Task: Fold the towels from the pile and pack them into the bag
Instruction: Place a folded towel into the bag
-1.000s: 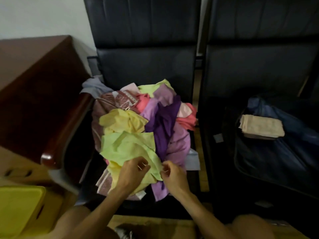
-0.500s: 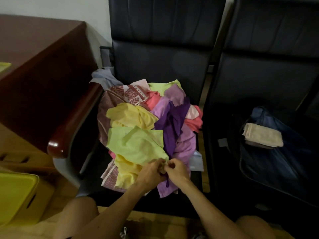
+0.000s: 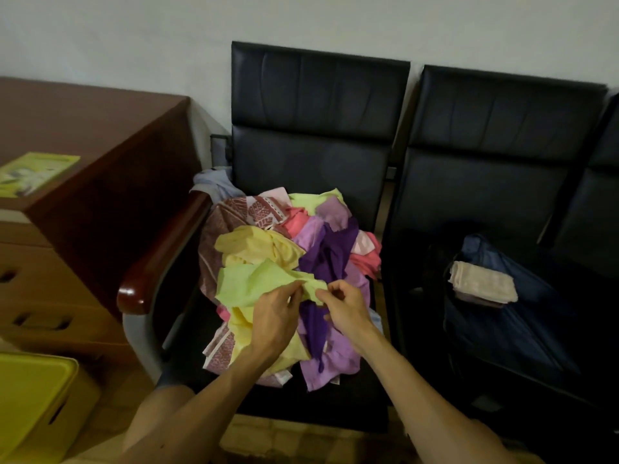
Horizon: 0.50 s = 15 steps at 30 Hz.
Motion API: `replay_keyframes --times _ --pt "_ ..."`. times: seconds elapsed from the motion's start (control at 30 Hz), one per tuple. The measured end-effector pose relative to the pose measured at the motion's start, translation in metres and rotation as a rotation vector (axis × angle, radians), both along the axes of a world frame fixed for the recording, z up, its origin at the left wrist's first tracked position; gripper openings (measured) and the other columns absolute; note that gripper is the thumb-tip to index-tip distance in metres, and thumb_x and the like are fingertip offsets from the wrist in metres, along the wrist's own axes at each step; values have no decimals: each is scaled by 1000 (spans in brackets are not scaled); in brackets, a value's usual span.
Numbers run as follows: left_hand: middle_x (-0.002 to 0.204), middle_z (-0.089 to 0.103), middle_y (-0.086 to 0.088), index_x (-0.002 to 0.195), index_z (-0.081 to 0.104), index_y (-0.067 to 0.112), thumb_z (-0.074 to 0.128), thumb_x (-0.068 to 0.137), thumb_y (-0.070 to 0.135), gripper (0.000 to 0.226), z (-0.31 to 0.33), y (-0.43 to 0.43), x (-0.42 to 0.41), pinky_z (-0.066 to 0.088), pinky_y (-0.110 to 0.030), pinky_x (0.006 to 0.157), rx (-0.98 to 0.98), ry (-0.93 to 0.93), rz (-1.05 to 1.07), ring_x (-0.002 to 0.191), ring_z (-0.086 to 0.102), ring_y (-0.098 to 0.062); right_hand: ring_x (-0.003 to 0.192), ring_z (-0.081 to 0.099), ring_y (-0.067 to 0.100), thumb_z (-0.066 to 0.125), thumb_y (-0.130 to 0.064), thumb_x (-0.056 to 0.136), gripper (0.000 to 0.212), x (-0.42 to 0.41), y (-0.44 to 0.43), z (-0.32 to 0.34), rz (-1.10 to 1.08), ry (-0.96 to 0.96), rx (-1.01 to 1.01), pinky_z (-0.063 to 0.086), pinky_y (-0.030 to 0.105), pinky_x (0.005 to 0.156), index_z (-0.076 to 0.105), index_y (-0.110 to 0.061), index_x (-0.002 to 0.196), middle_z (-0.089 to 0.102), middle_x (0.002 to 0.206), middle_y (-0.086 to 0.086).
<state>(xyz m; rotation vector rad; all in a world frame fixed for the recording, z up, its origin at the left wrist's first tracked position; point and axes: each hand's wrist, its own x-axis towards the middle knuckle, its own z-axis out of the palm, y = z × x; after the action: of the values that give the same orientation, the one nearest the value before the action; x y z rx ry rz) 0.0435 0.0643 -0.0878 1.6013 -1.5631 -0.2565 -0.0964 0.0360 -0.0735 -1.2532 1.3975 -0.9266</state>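
Observation:
A pile of crumpled towels (image 3: 321, 249) in yellow, purple, pink and patterned red fills the seat of the left black chair. On top lies a light green towel (image 3: 254, 283). My left hand (image 3: 273, 316) pinches its right edge, and my right hand (image 3: 346, 308) pinches the same edge just beside it. On the right chair lies an open dark blue bag (image 3: 512, 316) with a folded beige towel (image 3: 482, 286) resting on it.
A dark wooden desk (image 3: 100, 155) stands to the left, with a green booklet (image 3: 33, 174) on top. The chair's wooden armrest (image 3: 160, 252) runs along the pile's left side. A yellow box (image 3: 30, 403) sits at the lower left.
The view has tilted up and back, showing more wall and chair backs. Both hands have lifted the green towel's edge slightly higher over the pile.

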Motion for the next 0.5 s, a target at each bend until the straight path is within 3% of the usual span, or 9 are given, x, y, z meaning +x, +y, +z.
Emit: replay_keyframes --times 0.1,0.2,0.27,0.4,0.5 --pt "86 75 -5 107 75 11 64 93 9 17 37 1 4 42 -23 59 -155 -84 12 71 68 -20 68 55 17 69 -16 89 22 2 1 34 -9 -20 -118 49 38 66 55 -15 71 56 68 2" --pt "81 69 1 98 71 13 59 97 10 12 81 1 5 45 -28 64 -202 38 -42 71 61 -11 68 56 19 71 -15 88 24 2 3 73 15 -73 -247 49 37 64 55 -13 71 58 71 7" --pt "77 62 8 94 64 18 53 99 14 13 116 0 7 44 -30 64 -177 138 -63 71 57 -8 73 63 16 78 -18 83 20 0 6 101 51 -114 -306 52 31 66 59 -14 81 66 80 4" --pt "79 62 4 96 60 15 46 102 14 15 191 2 11 48 -34 64 -241 277 -167 70 58 -9 89 68 17 85 -24 76 50 -4 17 150 85 -75 -405 58 32 79 54 -26 115 68 98 7" --pt "75 59 1 93 62 10 45 101 9 19 245 14 7 44 -29 57 -264 354 -271 65 52 -9 93 67 25 78 -32 83 33 -10 29 186 77 -58 -478 58 42 84 63 -26 112 68 101 12"
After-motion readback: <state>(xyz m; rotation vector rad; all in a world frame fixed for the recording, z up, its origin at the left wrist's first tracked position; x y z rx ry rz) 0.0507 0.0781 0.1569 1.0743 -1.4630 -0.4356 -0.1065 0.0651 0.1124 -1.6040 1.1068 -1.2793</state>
